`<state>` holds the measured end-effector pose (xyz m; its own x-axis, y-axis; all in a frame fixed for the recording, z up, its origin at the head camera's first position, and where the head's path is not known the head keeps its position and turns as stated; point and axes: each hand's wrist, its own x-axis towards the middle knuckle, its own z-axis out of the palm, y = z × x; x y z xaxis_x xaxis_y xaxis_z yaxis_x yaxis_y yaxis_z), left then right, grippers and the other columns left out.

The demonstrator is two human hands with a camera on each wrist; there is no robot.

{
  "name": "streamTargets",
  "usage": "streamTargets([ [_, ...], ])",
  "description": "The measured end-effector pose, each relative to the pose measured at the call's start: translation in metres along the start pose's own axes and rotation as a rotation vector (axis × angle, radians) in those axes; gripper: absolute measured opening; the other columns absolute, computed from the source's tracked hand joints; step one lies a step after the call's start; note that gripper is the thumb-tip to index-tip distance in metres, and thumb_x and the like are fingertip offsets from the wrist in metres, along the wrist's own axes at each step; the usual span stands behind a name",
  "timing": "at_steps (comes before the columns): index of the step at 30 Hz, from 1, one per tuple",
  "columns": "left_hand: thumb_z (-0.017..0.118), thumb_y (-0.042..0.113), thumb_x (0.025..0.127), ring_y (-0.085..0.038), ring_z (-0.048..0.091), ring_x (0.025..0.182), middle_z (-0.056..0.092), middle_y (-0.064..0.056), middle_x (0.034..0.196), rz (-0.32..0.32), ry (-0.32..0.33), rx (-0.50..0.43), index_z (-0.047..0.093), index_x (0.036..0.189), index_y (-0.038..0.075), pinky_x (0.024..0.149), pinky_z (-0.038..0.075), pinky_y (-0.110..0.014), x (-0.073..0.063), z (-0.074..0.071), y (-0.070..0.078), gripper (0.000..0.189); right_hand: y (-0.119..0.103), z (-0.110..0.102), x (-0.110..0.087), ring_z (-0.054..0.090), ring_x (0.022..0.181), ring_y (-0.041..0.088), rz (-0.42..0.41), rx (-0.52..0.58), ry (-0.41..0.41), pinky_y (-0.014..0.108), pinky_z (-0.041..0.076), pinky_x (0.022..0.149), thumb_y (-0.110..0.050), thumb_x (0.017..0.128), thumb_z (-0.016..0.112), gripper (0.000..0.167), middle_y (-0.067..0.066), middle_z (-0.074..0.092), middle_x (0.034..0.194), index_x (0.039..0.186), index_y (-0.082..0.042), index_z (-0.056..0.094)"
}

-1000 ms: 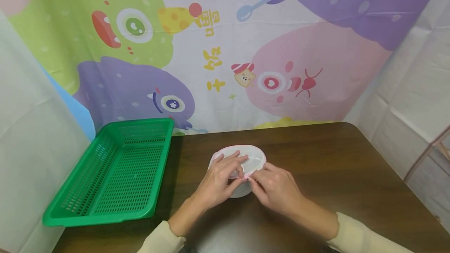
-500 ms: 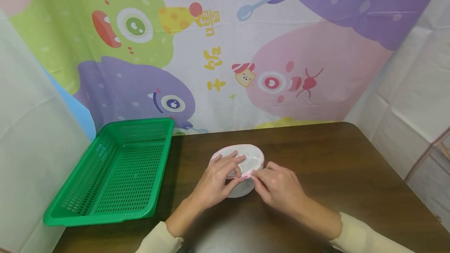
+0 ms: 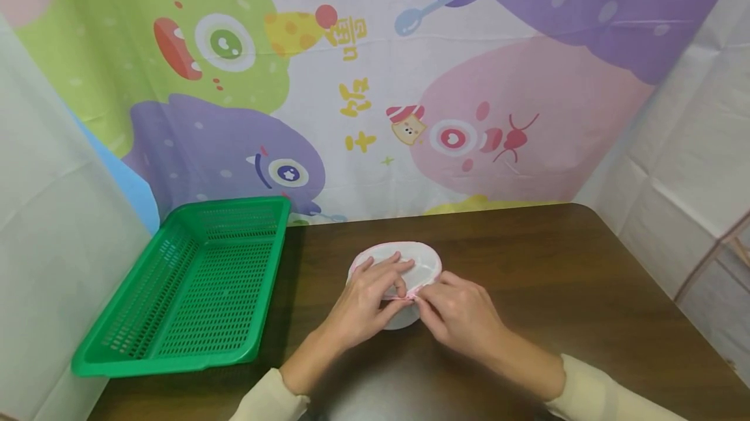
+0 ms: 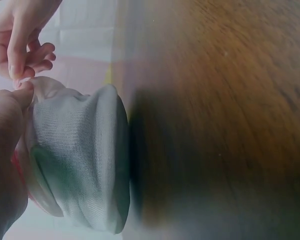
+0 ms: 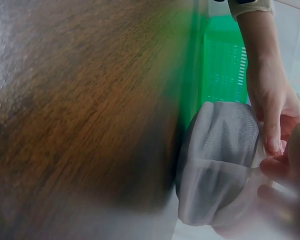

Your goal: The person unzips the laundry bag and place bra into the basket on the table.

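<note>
A round white mesh laundry bag (image 3: 426, 267) with pink trim stands upright on the table in the head view. My left hand (image 3: 364, 297) lies over its top from the left. Thumb and index finger of that hand pinch the pink zipper edge at the front. Close beside them, my right hand (image 3: 465, 313) pinches the same edge between thumb and fingers. Both wrist views show the bag's mesh side (image 4: 85, 140), slightly creased, with the fingertips meeting at the rim. Whatever zipper pull is there is hidden by the fingers.
To the left stands a green plastic basket (image 3: 170, 367) with slotted walls. The dark wooden table (image 3: 562, 278) extends to the right of the bag. A cartoon-printed curtain (image 3: 375, 180) hangs behind the table, and pale fabric (image 3: 674, 148) closes off the right side.
Half a second ago both hands had shifted the front zipper edge and bag slightly, the right hand rightward. Now the right hand is back to the left, nearer the left thumb.
</note>
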<state>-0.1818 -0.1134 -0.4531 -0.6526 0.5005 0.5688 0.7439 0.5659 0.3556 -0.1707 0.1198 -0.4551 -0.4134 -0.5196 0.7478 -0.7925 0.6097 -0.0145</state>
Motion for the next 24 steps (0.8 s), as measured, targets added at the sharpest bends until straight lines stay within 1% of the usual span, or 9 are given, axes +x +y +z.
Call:
streamTargets([
  [2,0.092,0.022,0.094,-0.035,0.070,0.147,0.079,-0.009,0.148,0.005,0.003,0.000,0.064,0.094,0.017,0.117,0.051,-0.079,-0.0008,-0.0006,-0.0004,0.028,0.0006,-0.0001,-0.0012,0.061,0.069,0.008,0.004,-0.003,0.000,0.018,0.048,0.055,-0.017,0.100,0.073,0.014,-0.008,0.072,0.074,0.087,-0.014,0.076],
  [6,0.091,0.022,0.095,-0.035,0.070,0.147,0.079,-0.009,0.148,0.002,0.005,-0.003,0.064,0.093,0.017,0.117,0.051,-0.079,-0.0027,-0.0021,-0.0017,0.028,0.0023,-0.0012,-0.0031,0.054,0.066,0.006,0.026,-0.017,-0.003,0.017,0.042,0.053,-0.014,0.091,0.079,0.006,-0.008,0.069,0.071,0.086,-0.015,0.076],
  [9,0.091,0.022,0.095,-0.035,0.070,0.148,0.078,-0.008,0.148,0.001,0.003,-0.004,0.063,0.094,0.018,0.117,0.051,-0.079,-0.0034,-0.0029,-0.0024,0.028,0.0034,-0.0027,-0.0036,0.051,0.066,0.005,0.039,-0.022,-0.011,0.016,0.041,0.053,-0.013,0.086,0.083,0.007,-0.008,0.068,0.070,0.085,-0.015,0.076],
  [12,0.091,0.022,0.095,-0.035,0.069,0.148,0.078,-0.008,0.149,0.000,0.001,-0.007,0.063,0.094,0.018,0.118,0.051,-0.079,-0.0037,-0.0034,-0.0025,0.028,0.0041,-0.0039,-0.0035,0.051,0.066,0.005,0.038,-0.020,-0.020,0.016,0.041,0.054,-0.012,0.086,0.083,0.007,-0.008,0.070,0.070,0.085,-0.014,0.077],
  [18,0.091,0.021,0.095,-0.035,0.069,0.149,0.078,-0.008,0.148,-0.006,-0.004,-0.016,0.064,0.094,0.018,0.119,0.050,-0.079,-0.0040,-0.0025,-0.0019,0.027,0.0044,-0.0042,-0.0037,0.051,0.065,0.005,0.031,-0.017,-0.014,0.016,0.040,0.054,-0.012,0.086,0.083,0.008,-0.008,0.068,0.069,0.083,-0.015,0.075],
  [22,0.094,0.022,0.093,-0.036,0.069,0.149,0.078,-0.009,0.148,0.002,-0.006,-0.024,0.064,0.094,0.017,0.118,0.050,-0.080,-0.0038,-0.0017,-0.0011,0.030,0.0040,-0.0051,-0.0039,0.049,0.065,0.004,0.040,-0.011,-0.015,0.014,0.038,0.054,-0.012,0.084,0.083,0.011,-0.009,0.066,0.067,0.080,-0.016,0.073],
  [24,0.095,0.023,0.091,-0.035,0.069,0.149,0.078,-0.008,0.148,-0.005,-0.009,-0.037,0.064,0.094,0.017,0.118,0.049,-0.081,-0.0039,-0.0019,-0.0009,0.032,0.0037,-0.0057,-0.0041,0.048,0.065,0.003,0.046,-0.006,-0.018,0.013,0.037,0.054,-0.012,0.083,0.083,0.013,-0.009,0.065,0.067,0.079,-0.016,0.072],
])
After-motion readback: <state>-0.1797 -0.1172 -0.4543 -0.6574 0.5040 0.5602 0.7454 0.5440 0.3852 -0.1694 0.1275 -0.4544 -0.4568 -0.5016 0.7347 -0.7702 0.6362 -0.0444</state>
